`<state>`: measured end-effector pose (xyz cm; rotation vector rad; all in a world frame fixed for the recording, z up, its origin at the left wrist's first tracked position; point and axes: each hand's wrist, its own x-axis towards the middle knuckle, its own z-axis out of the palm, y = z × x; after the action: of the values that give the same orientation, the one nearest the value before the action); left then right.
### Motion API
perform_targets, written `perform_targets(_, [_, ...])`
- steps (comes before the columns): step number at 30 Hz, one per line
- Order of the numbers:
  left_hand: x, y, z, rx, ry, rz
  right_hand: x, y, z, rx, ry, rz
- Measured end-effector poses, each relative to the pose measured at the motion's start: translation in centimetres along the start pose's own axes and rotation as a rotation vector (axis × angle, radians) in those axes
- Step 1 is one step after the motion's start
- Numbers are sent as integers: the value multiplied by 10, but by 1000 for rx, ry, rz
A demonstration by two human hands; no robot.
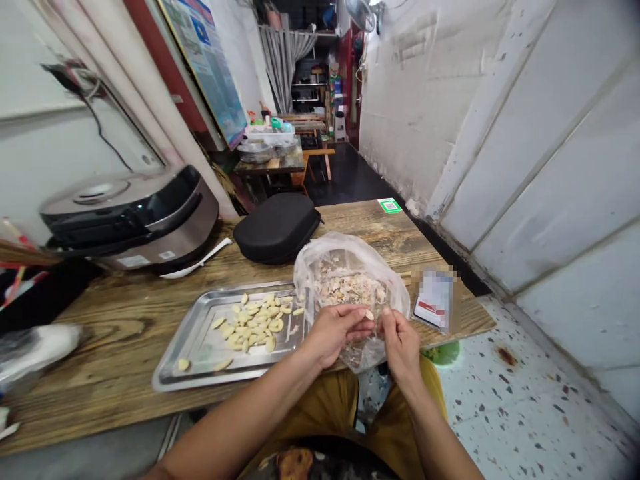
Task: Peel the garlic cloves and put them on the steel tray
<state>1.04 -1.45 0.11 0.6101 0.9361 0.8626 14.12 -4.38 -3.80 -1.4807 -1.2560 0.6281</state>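
Between the fingertips of my left hand [340, 331] is a pale garlic clove [369, 315]. My right hand [401, 343] is closed in a pinch just to the right of it; anything between its fingers is hidden. Both hands are over the near edge of a clear plastic bag [350, 247], which holds garlic skins and scraps [350, 285]. Left of the bag, a metal tray [175, 350] carries a pile of peeled garlic cloves [253, 323], with a couple lying apart near its front left corner.
A black zip case [277, 227] sits behind the tray, beside a rice cooker [130, 217] and a white spoon [197, 260]. A partly blurred card or box [434, 300] lies right of the bag. The wooden table [110, 333] ends at my lap and on the right.
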Motion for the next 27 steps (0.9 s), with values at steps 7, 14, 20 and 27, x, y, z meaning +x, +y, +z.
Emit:
perform_targets(7, [-4, -1, -6, -18, -25, 47, -2, -12, 0, 227, -136, -77])
perform_targets(14, [-5, -5, -1, 39, 16, 131, -1, -14, 5, 390, -114, 96])
perform_targets(20, [-5, -3, 2, 73, 40, 151, 0, -13, 9, 469, -88, 169])
perform_targets(27, [-6, -1, 2, 40, 17, 73, -2, -15, 6, 319, -49, 97])
